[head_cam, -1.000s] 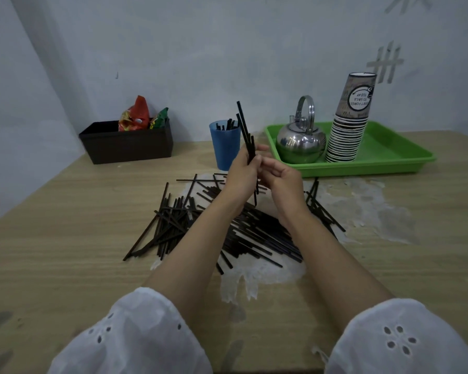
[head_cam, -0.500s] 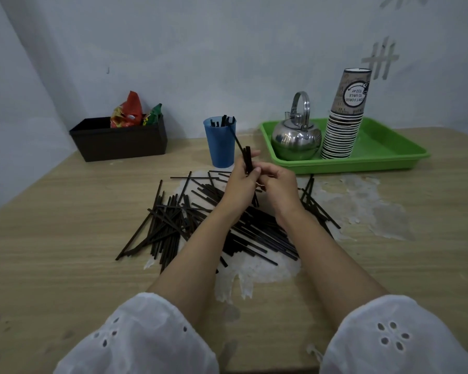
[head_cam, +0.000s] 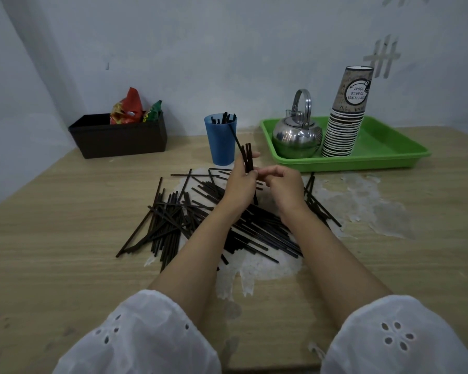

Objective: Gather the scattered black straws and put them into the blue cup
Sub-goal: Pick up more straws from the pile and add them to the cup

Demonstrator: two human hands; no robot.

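I saw the left hand (head_cam: 239, 186) gripping black straws (head_cam: 247, 156) upright by the blue cup (head_cam: 219, 147); right hand (head_cam: 283, 186) curled alongside, its grasp unclear.

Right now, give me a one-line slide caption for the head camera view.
Left hand holds a few black straws by the blue cup, right hand close beside, scattered pile below.

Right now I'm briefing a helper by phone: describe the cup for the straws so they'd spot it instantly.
Find the green tray at the table's far right. Just left of it and its steel kettle, one cup stands alone on the wood. Unlike the stacked printed paper cups on the tray, it is plain blue with black straws inside.
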